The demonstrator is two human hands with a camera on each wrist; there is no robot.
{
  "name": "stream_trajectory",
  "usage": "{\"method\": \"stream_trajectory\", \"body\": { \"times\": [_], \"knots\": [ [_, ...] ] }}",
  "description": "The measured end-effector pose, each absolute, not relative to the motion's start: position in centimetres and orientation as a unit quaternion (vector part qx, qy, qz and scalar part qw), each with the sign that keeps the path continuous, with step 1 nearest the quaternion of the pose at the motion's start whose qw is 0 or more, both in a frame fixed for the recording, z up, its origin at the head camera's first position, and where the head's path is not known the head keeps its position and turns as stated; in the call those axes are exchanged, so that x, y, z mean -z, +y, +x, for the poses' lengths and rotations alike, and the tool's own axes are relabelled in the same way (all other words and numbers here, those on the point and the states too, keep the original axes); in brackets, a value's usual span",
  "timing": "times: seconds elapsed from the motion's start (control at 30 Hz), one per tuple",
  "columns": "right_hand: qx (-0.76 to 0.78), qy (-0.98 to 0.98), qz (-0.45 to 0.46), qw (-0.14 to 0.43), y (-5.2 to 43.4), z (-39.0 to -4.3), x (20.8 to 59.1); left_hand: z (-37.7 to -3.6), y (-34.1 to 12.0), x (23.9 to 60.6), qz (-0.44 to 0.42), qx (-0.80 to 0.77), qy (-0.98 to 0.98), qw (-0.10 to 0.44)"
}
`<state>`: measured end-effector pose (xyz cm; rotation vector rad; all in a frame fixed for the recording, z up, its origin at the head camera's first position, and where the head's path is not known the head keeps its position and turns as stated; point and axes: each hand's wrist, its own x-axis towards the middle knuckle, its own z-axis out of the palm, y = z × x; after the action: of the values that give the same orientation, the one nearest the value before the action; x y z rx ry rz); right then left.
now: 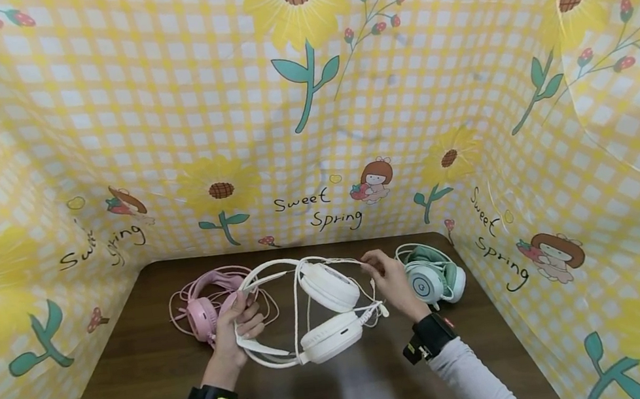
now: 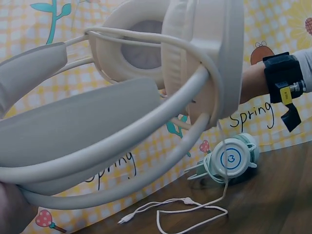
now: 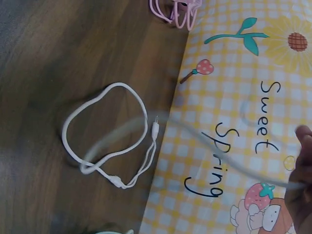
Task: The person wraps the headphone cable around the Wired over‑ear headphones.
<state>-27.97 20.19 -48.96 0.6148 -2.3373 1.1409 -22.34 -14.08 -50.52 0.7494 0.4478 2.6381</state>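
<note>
1. Gripping the curved band of a large white plastic over-ear headset [image 1: 320,308], the left hand [image 1: 239,324] is holding it up off the dark brown wooden worktop [image 1: 140,391], with fingers curled round the band's left side.
2. The right hand [image 1: 389,284] is pinching the headset's thin white cable [image 1: 336,261] between thumb and fingertips, just beside the upper ear cup; in the right wrist view that cable is running blurred across the frame towards the fingers [image 3: 302,146].
3. The headset is hanging in the air between the two hands, above the middle of the worktop, its two padded cups stacked one over the other in the head view.
4. In the left wrist view the band and one ear cup [image 2: 146,53] are filling most of the frame, and the loose end of the cable [image 2: 180,209] is lying in loops on the worktop below.
5. A pink headset with a coiled pink cord [image 1: 207,304] is lying on the worktop just behind the left hand.
6. A mint-green and white headset [image 1: 432,275] is sitting on the worktop beside the right hand, close to the back corner.
7. A yellow checked backdrop with sunflowers and "Sweet Spring" lettering [image 1: 312,128] is standing round the worktop on three sides.
</note>
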Motion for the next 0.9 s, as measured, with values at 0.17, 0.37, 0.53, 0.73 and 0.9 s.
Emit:
{"method": "stream_trajectory", "body": {
  "times": [0.17,0.37,0.53,0.73,0.9],
  "knots": [
    [-0.406,-0.853,0.172,0.278,19.8,-28.1,49.6,-22.4,-13.8,50.9,0.263,-0.938,0.128,0.183],
    [-0.39,-0.845,0.197,0.308,19.8,-28.3,50.1,-22.4,-13.7,50.9,0.261,-0.941,0.122,0.176],
    [-0.306,-0.856,0.257,0.33,20.1,-27.9,51.2,-22.7,-13.8,50.6,0.256,-0.945,0.116,0.166],
    [-0.251,-0.849,0.266,0.38,20.2,-27.5,52.5,-22.8,-13.6,49.9,0.219,-0.957,0.091,0.167],
    [-0.269,-0.832,0.287,0.392,20.0,-27.5,52.8,-22.8,-13.4,49.7,0.189,-0.965,0.08,0.166]
  ]
}}
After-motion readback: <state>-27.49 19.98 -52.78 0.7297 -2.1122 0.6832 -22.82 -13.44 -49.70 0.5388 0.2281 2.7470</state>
